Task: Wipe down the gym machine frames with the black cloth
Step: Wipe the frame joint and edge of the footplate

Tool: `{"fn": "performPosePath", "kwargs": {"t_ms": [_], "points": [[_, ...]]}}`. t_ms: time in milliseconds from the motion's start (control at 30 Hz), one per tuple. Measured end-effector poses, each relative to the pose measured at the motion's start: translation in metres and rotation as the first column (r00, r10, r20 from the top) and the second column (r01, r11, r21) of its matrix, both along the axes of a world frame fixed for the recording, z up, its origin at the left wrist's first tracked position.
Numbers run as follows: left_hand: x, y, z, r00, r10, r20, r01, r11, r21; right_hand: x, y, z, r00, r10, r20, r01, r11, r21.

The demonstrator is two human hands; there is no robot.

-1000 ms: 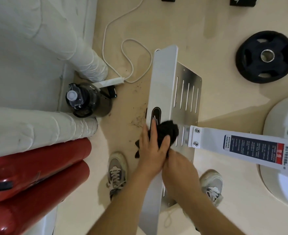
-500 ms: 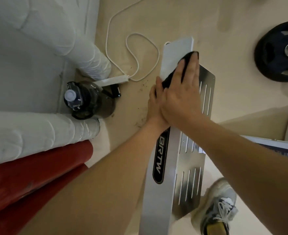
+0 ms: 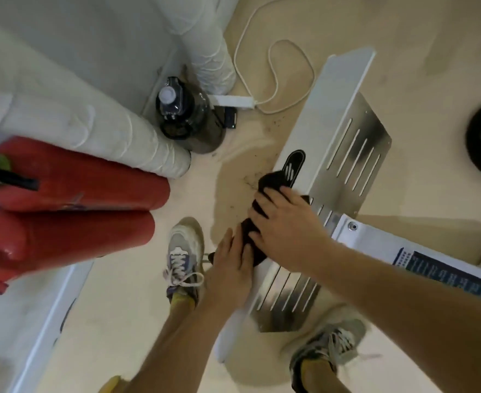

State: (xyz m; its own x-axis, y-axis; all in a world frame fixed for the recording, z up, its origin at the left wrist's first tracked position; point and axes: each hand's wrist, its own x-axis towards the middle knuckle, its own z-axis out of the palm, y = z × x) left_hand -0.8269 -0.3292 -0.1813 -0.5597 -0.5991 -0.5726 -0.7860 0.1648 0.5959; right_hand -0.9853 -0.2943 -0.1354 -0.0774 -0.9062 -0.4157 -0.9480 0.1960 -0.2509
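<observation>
Both the left hand (image 3: 229, 258) and right hand (image 3: 283, 222) press flat on the black cloth (image 3: 267, 184) mid-frame on the white frame beam (image 3: 338, 89), so wiping looks underway, with the slotted steel plate (image 3: 358, 146) and labelled crossbar (image 3: 381, 245) likely left.

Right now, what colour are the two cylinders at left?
Red, glossy; the head view, the only one, shows them clearly.
</observation>
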Motion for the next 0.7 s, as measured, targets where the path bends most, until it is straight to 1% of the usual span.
{"fn": "performPosePath", "kwargs": {"t_ms": [33, 67, 133, 200, 267, 300, 367, 400, 467, 533, 567, 633, 700], "points": [[-0.007, 0.006, 0.003, 1.0, -0.023, 0.002, 0.024, 0.995, -0.093, -0.016, -0.006, -0.002, 0.998, -0.027, -0.062, 0.027, 1.0, 0.006], [-0.012, 0.012, 0.005, 0.999, -0.04, -0.028, 0.035, 0.987, -0.156, -0.027, -0.013, -0.003, 0.992, -0.061, -0.114, 0.065, 0.997, 0.031], [-0.02, 0.019, 0.009, 0.996, -0.051, -0.077, 0.037, 0.982, -0.183, -0.028, -0.018, -0.004, 0.981, -0.094, -0.171, 0.109, 0.991, 0.082], [-0.009, 0.021, 0.011, 0.995, -0.049, -0.088, 0.035, 0.988, -0.149, 0.001, -0.008, -0.003, 0.979, -0.098, -0.177, 0.114, 0.99, 0.083], [0.027, 0.027, 0.011, 0.997, -0.048, -0.054, 0.042, 0.992, -0.116, 0.048, 0.009, 0.001, 0.99, -0.077, -0.119, 0.084, 0.995, 0.059], [0.05, 0.033, 0.012, 0.999, -0.027, -0.047, 0.023, 0.997, -0.074, 0.073, 0.016, 0.002, 0.996, -0.067, -0.065, 0.072, 0.995, 0.067], [0.091, 0.043, 0.02, 0.997, 0.021, -0.08, -0.021, 1.0, 0.004, 0.118, 0.024, 0.002, 1.0, -0.025, 0.006, 0.024, 0.992, 0.121], [0.105, 0.047, 0.022, 0.994, 0.05, -0.095, -0.047, 0.998, 0.03, 0.135, 0.026, 0.001, 1.0, 0.004, 0.023, -0.007, 0.99, 0.142], [0.121, 0.051, 0.019, 0.988, 0.103, -0.118, -0.099, 0.994, 0.045, 0.152, 0.032, -0.004, 0.998, 0.06, 0.02, -0.062, 0.99, 0.123], [0.115, 0.045, 0.011, 0.989, 0.096, -0.113, -0.098, 0.995, -0.014, 0.139, 0.036, -0.008, 0.997, 0.071, -0.039, -0.068, 0.996, 0.065], [0.105, 0.039, 0.005, 0.992, 0.087, -0.093, -0.089, 0.996, -0.022, 0.127, 0.035, -0.009, 0.995, 0.049, -0.087, -0.046, 0.998, 0.031], [0.075, 0.025, -0.005, 0.993, 0.056, -0.103, -0.058, 0.998, -0.016, 0.102, 0.029, -0.009, 0.977, -0.027, -0.21, 0.03, 1.0, 0.008], [0.053, 0.016, -0.009, 0.987, 0.027, -0.158, -0.028, 1.0, -0.007, 0.096, 0.028, -0.009, 0.956, -0.117, -0.27, 0.123, 0.992, 0.004]]}}
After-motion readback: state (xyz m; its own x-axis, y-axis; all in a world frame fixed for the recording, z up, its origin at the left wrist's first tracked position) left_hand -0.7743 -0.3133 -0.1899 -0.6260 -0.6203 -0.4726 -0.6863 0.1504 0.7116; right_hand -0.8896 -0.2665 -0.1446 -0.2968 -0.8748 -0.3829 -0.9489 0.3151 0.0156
